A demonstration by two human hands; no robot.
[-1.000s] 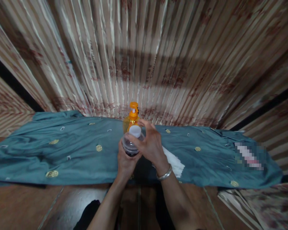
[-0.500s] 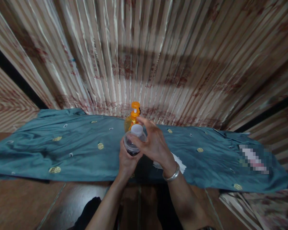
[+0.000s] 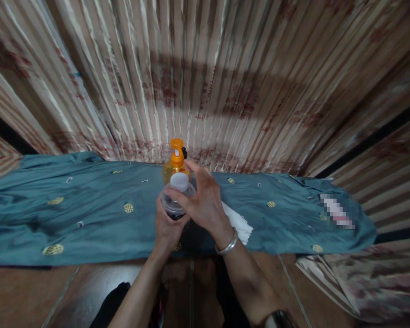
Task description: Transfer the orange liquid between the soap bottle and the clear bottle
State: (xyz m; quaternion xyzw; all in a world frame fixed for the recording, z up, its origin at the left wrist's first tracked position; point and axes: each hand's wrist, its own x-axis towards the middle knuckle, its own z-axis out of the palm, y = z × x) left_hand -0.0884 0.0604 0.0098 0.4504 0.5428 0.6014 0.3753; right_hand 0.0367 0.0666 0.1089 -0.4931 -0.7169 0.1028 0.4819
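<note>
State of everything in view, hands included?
Clear bottle: held in the left hand, cap end up
White cap: on the bottle
Left hand: closed around the bottle
Right hand: spread, thumb across the bottle's shoulder
Orange pump bottle: upright, pump stem showing
White cloth: lying down, partly hidden
Teal cover: spread out, wrinkled
Curtain: hanging in folds

Teal cloth (image 3: 102, 228) bearing pump bottle (image 3: 176, 157), white tissue (image 3: 238, 223)
</note>
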